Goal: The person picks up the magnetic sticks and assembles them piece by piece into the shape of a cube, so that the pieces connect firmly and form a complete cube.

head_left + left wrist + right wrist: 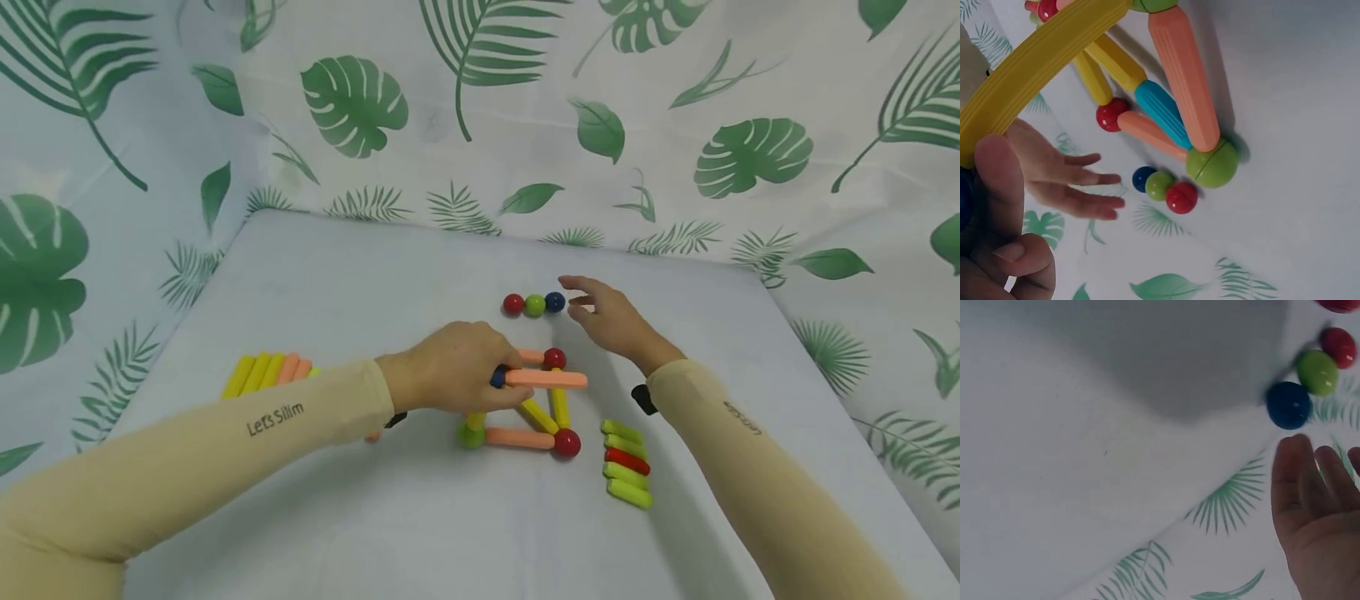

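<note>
My left hand (pixel 459 367) grips a dark blue ball (pixel 498 377) at the top of a stick-and-ball frame. An orange stick (pixel 547 379) runs right from that ball. The frame has red balls (pixel 566 442) and a green ball (pixel 472 434) at its corners, joined by an orange stick (pixel 519 437) and yellow sticks (pixel 559 407). In the left wrist view my thumb (pixel 997 181) lies by a yellow stick (pixel 1041 62). My right hand (pixel 592 308) hovers open just right of a row of red (pixel 513 304), green (pixel 535 305) and blue (pixel 555 302) balls; its fingers (pixel 1310 487) stop short of the blue ball (pixel 1288 405).
A pile of green sticks with one red stick (pixel 627 467) lies right of the frame. Yellow and orange sticks (pixel 266 372) lie at the left, partly behind my left sleeve. The white table (pixel 360 283) is backed by a leaf-print cloth (pixel 352 104).
</note>
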The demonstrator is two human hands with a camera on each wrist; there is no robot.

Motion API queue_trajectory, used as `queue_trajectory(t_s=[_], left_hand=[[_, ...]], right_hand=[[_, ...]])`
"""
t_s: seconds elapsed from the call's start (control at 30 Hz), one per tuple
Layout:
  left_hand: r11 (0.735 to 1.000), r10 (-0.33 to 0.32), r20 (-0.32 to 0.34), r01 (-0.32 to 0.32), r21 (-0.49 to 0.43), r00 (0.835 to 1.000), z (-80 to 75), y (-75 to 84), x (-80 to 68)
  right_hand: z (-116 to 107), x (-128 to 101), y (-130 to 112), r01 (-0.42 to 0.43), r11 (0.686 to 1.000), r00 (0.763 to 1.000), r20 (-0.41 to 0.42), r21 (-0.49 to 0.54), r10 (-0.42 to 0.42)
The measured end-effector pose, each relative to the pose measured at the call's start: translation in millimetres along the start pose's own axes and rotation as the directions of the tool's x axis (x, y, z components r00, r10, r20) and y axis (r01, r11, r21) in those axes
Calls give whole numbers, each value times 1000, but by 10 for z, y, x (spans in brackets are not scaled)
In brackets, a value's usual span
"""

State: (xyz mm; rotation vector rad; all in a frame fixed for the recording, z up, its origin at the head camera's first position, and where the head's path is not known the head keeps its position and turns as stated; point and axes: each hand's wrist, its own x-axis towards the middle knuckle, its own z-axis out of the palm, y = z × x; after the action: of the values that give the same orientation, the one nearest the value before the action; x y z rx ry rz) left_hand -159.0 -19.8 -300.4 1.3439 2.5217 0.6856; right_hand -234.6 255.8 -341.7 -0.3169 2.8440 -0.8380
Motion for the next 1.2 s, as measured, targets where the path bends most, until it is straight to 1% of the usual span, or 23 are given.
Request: queue_trajectory(t_s=[0.1, 0.17, 0.23, 0.33, 0.4, 0.47, 0.53, 0.67, 0.73, 0.77, 0.83, 0.9, 0.97, 1.03, 1.1, 1.2], left_hand=[[999, 6, -5, -6, 35, 1000, 24, 7, -11], [999, 15, -9, -15, 50, 1000, 36, 13, -21], [997, 25, -8, -24, 75, 1000, 46, 19, -30], [995, 29, 2, -29, 95, 1000, 59, 27, -36], [994, 27, 9, -28, 106, 1000, 65, 30, -34], [993, 24, 16, -25, 117, 1000, 70, 32, -31], [991, 21, 22, -24, 128, 1000, 75, 30, -30], [991, 17, 23, -20, 135, 1000, 88, 25, -28], [992, 19, 19, -21, 126, 1000, 98, 23, -27], [992, 19, 16, -21, 125, 1000, 101, 24, -27], [993, 23, 12, -24, 116, 1000, 111, 20, -24], [993, 22, 14, -23, 115, 1000, 118, 21, -17], [994, 23, 15, -24, 111, 1000, 118, 13, -11], [993, 18, 21, -21, 113, 1000, 114, 7, -4], [993, 19, 21, -22, 112, 1000, 108, -2, -4], [993, 15, 20, -17, 116, 1000, 99, -5, -12]], right_hand=[[74, 68, 54, 39, 989, 994, 106, -140, -24], [114, 90, 73, 72, 975, 990, 136, -211, -44], [133, 75, 74, 84, 960, 991, 123, -266, -52], [139, 26, 88, 61, 946, 998, 32, -317, -53], [135, -7, 102, 20, 948, 998, -45, -316, -36], [137, -24, 124, -18, 955, 995, -95, -295, -11], [147, -26, 149, -40, 958, 995, -102, -286, 11], [172, -38, 182, -59, 950, 998, -43, -308, 48], [167, -70, 191, -78, 946, 997, -36, -314, 70], [154, -100, 192, -92, 951, 996, -42, -297, 83], [105, -179, 182, -112, 970, 993, -51, -218, 103], [28, -285, 163, -102, 991, 995, -31, -91, 99], [-53, -424, 132, -73, 995, 997, 22, 65, 72], [-121, -576, 105, -39, 979, 995, 95, 202, 20], [-158, -722, 86, -8, 949, 987, 154, 316, -43], [-182, -893, 55, 43, 903, 970, 198, 428, -140]])
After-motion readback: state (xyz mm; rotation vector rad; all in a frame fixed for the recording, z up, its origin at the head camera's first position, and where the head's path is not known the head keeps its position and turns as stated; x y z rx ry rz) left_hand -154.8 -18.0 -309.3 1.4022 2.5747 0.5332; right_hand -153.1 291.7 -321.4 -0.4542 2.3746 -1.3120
